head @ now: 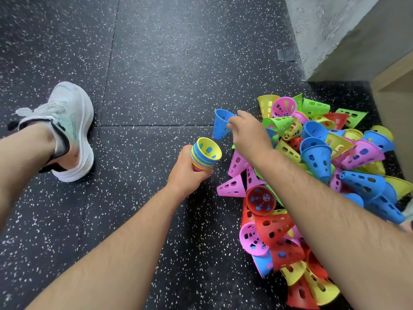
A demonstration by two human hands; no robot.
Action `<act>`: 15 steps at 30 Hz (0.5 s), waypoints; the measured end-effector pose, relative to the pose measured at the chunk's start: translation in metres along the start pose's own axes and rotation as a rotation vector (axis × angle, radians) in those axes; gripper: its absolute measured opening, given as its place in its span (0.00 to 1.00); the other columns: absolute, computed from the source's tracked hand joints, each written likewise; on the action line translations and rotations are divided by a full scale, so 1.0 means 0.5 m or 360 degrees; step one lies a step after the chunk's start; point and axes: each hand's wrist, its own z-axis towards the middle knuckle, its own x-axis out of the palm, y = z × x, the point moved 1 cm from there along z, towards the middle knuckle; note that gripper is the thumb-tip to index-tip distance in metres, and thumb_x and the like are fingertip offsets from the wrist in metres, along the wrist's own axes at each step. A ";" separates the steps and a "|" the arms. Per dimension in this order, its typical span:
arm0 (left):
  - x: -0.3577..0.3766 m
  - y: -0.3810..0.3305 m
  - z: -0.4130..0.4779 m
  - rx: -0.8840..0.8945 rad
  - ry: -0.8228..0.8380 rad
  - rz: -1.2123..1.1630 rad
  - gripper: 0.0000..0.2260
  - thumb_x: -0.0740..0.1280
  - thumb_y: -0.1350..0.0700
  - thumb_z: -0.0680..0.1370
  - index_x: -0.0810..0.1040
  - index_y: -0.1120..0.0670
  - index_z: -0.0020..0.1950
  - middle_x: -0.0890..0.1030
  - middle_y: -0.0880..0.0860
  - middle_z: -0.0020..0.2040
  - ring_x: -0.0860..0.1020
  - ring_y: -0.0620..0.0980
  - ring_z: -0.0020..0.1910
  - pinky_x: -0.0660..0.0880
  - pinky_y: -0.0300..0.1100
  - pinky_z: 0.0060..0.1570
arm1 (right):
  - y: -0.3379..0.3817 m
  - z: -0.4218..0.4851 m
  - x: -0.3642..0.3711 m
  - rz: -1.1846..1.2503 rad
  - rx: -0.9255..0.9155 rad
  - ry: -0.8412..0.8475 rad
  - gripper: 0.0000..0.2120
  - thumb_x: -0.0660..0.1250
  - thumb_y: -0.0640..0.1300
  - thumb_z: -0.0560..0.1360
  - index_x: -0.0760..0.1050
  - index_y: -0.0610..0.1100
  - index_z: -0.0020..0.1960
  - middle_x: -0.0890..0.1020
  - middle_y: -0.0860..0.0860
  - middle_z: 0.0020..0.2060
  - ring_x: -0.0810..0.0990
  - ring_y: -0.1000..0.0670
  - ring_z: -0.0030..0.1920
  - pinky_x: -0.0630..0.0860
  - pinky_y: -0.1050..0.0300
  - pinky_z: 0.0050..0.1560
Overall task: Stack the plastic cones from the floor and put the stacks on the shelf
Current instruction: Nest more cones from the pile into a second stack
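**One blue cone in your fingers, a stack in your other hand**

Your left hand [186, 173] is wrapped round a nested stack of cones [206, 153] near the middle of the view, its yellow mouth facing up. Your right hand [248, 133] pinches the rim of a single blue cone [220, 125], just beside the stack at its one o'clock. The loose pile of cones [317, 166] covers the speckled floor [156, 63] from two to five o'clock. Your white shoe [69, 130] stands at nine o'clock.

shoe [67, 130] left, cone pile [324, 175] right — on floor [156, 63]
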 end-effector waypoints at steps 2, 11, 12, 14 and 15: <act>0.001 -0.001 -0.003 0.0012 -0.0010 -0.0018 0.25 0.79 0.56 0.72 0.69 0.47 0.61 0.77 0.46 0.53 0.79 0.48 0.51 0.74 0.44 0.51 | 0.006 -0.031 -0.006 0.0233 0.0009 -0.0126 0.08 0.63 0.39 0.80 0.77 0.35 0.46 0.79 0.38 0.49 0.78 0.37 0.51 0.75 0.44 0.53; 0.006 -0.001 -0.040 0.0093 0.0010 0.0081 0.25 0.80 0.57 0.69 0.70 0.47 0.59 0.79 0.50 0.54 0.79 0.48 0.49 0.73 0.40 0.47 | 0.025 -0.194 -0.024 0.0550 0.0055 -0.0054 0.08 0.65 0.37 0.79 0.80 0.38 0.56 0.76 0.39 0.68 0.74 0.42 0.69 0.65 0.58 0.71; 0.006 -0.003 -0.049 0.0102 0.0017 0.0103 0.25 0.80 0.57 0.68 0.70 0.47 0.59 0.79 0.51 0.55 0.79 0.50 0.51 0.74 0.43 0.49 | 0.027 -0.208 -0.022 0.0564 0.0028 0.0014 0.09 0.65 0.38 0.79 0.80 0.38 0.57 0.76 0.39 0.68 0.74 0.42 0.69 0.66 0.54 0.72; 0.007 -0.009 -0.069 0.0112 0.0034 0.0122 0.25 0.80 0.57 0.68 0.71 0.49 0.58 0.79 0.53 0.56 0.79 0.52 0.51 0.75 0.45 0.49 | 0.038 -0.237 -0.022 0.0611 0.0002 0.0093 0.10 0.65 0.37 0.79 0.79 0.39 0.59 0.76 0.40 0.67 0.73 0.43 0.70 0.67 0.50 0.72; 0.008 -0.014 -0.079 0.0119 0.0038 0.0120 0.24 0.79 0.59 0.69 0.71 0.49 0.58 0.79 0.54 0.55 0.79 0.51 0.50 0.74 0.42 0.47 | 0.047 -0.251 -0.024 0.0640 0.0010 0.0113 0.11 0.65 0.37 0.79 0.79 0.40 0.60 0.77 0.41 0.66 0.73 0.44 0.70 0.67 0.50 0.72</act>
